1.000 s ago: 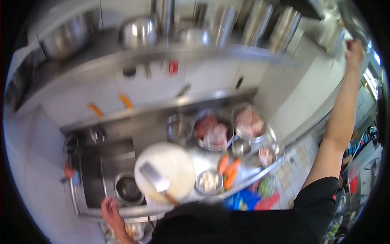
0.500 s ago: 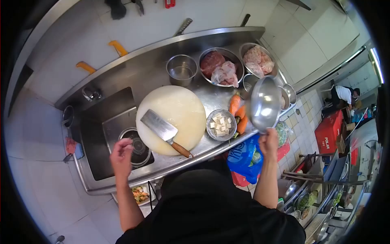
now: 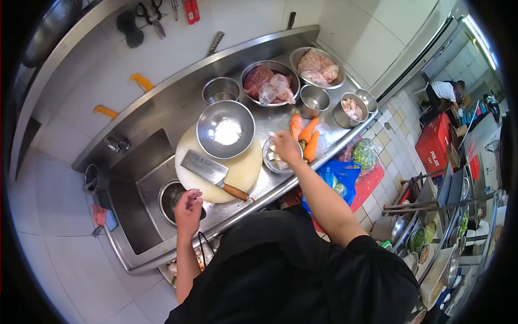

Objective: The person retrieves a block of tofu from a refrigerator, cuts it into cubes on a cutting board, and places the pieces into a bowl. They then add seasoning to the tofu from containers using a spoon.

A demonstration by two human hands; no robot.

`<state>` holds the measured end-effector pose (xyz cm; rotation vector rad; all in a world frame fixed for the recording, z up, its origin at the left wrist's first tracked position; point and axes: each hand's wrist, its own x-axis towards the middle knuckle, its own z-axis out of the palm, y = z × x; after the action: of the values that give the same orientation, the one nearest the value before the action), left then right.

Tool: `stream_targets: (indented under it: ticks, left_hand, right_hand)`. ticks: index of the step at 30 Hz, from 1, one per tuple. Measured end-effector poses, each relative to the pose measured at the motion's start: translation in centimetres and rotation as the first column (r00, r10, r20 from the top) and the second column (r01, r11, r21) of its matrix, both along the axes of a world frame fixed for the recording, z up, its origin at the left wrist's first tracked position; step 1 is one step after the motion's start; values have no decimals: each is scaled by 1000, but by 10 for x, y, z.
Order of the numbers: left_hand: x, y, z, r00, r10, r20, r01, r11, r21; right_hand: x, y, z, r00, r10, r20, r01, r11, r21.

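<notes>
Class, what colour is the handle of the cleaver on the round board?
Brown cleaver handle, best in the head view.

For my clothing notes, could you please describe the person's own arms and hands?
A black top with short sleeves covers the upper arms; the forearms are bare. The left hand and right hand wear no gloves, and I can make out no watch or ring at this size.

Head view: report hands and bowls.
Right hand on small steel bowl of white cubes, grip unclear. Left hand at steel sink. Large steel bowl beside cleaver on round board.
</notes>
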<state>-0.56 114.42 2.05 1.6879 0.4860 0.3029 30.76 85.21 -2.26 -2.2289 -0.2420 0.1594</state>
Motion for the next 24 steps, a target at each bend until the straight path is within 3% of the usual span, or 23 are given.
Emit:
stream_targets:
  ticks: [2,4,7,8,9,10,11,15,20,24]
  left_hand:
    - [-15,10,-21,998,60,34,-57,995,-81]
    - [-24,17,-29,994,106,-14,-107,979,-176]
    - [-14,22,-27,990,115,-79,-128,974,-187]
    - [-7,26,-30,990,117,-79,-130,973,-191]
    - [5,30,-35,992,101,-75,-113,975,-190]
    - [19,33,-40,994,87,-71,-99,977,-186]
    - [36,38,-43,994,84,-77,-98,975,-202]
    - [113,65,-62,988,111,-105,-127,978,-163]
    - [186,60,-47,947,156,-281,-187,978,-87]
    - [209,43,-67,951,170,-259,-202,974,-104]
  right_hand:
    - [-12,-66,-18,973,-228,37,230,944,-236]
    - [-31,-109,-36,953,-289,-86,223,867,-445]
    - [-24,-148,-190,936,184,-299,-267,926,-266]
    - [-32,-133,-171,936,186,-299,-270,924,-270]
    - [-48,-101,-134,896,-84,-437,120,991,55]
    - [-55,-80,-105,734,-253,-630,527,797,295]
    - [-47,-77,-115,711,-242,-660,575,740,348]
    - [-49,-86,-59,773,-180,-608,543,684,488]
    - [-22,-87,33,916,-76,-394,303,776,554]
    - [17,-20,72,967,53,-248,93,835,542]
